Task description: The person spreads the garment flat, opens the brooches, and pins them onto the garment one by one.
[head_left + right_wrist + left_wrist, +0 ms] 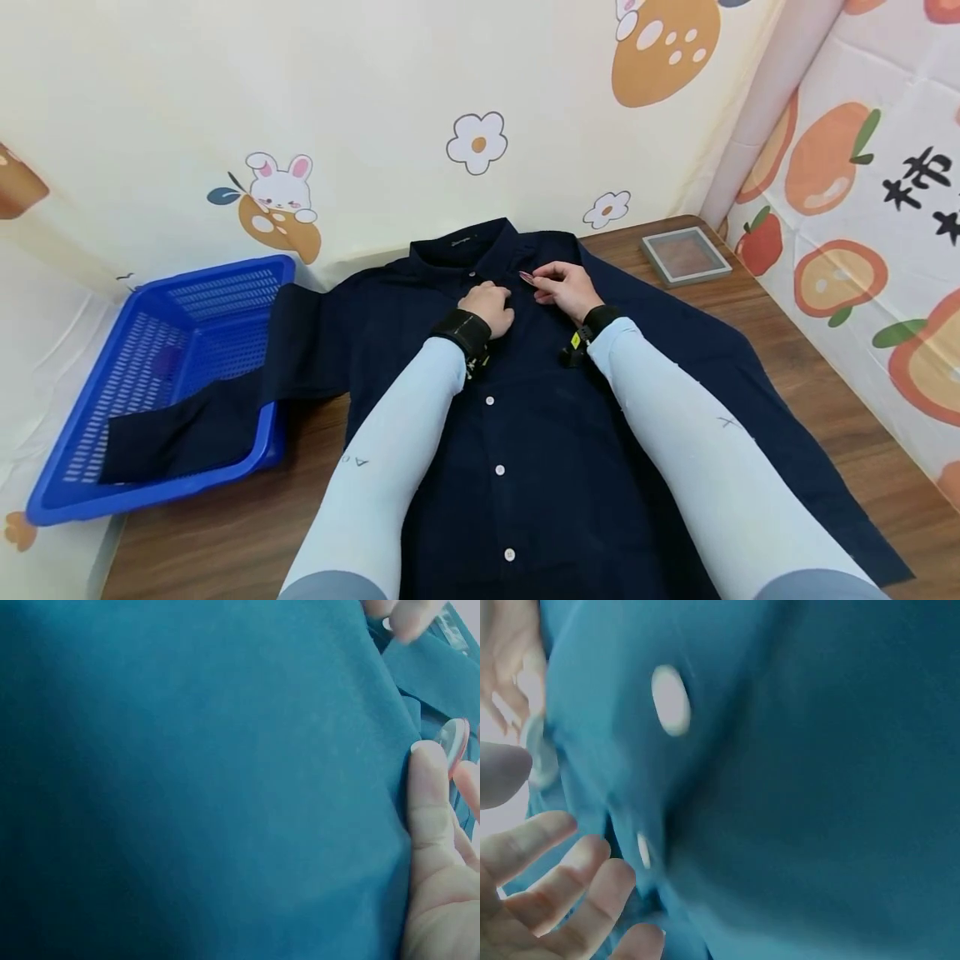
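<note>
A dark navy button-up shirt (562, 467) lies front up on the table, its collar (431, 252) toward the wall. White buttons (500, 470) run down its front. My right hand (567, 290) pinches a small round badge (527, 277) just below the collar, on the right of the button row. In the right wrist view, the badge (453, 741) stands on edge by the thumb, its rim pinkish. My left hand (488, 307) is over the upper button row. Its fingers (592, 900) are loosely bent in the left wrist view, with a gap to the thumb.
A blue plastic basket (273, 271) stands at the left, with one shirt sleeve (187, 421) draped into it. At the back right corner lies a shallow grey square box (686, 255). Behind the wooden table (225, 542) hangs a printed wall cloth (375, 100).
</note>
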`<act>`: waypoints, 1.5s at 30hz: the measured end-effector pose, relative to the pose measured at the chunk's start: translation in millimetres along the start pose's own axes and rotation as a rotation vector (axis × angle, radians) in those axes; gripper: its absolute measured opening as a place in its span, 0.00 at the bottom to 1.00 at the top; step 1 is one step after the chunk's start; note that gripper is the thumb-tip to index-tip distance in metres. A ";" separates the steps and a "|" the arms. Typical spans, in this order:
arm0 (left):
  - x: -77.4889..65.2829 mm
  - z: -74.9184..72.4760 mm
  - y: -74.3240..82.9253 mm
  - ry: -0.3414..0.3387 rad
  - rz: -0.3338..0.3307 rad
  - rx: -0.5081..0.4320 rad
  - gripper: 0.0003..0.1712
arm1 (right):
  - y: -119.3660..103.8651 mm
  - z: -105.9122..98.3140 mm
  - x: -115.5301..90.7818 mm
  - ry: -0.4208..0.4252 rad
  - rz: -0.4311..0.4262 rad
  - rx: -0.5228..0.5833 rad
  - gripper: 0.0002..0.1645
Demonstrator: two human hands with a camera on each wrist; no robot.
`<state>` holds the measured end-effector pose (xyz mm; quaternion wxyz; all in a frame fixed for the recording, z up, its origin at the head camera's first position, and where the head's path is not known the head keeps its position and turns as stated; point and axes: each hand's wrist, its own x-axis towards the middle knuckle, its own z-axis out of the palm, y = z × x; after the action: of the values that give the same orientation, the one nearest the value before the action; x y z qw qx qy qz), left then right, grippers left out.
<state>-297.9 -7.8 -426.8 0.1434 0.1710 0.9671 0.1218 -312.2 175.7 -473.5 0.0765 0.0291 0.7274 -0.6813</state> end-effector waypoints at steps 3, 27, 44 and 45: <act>-10.5 -11.6 -12.7 0.018 -0.012 0.001 0.26 | -4.1 -7.3 -3.3 -0.030 0.026 -0.067 0.19; -34.6 -7.3 -106.0 -0.140 -0.177 0.024 0.49 | -15.4 -38.4 -7.6 -0.346 -0.084 -1.258 0.52; -51.6 -4.9 -113.1 -0.109 -0.244 0.038 0.70 | -18.3 -49.0 -10.1 -0.347 0.008 -1.338 0.66; -52.7 -5.6 -112.5 -0.109 -0.251 0.040 0.70 | -19.2 -49.1 -10.1 -0.343 0.024 -1.338 0.67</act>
<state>-285.5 -130.7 -441.2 0.2063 0.0577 0.9740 0.0741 -308.5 223.8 -450.1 0.1995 -0.1245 0.9687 -0.0799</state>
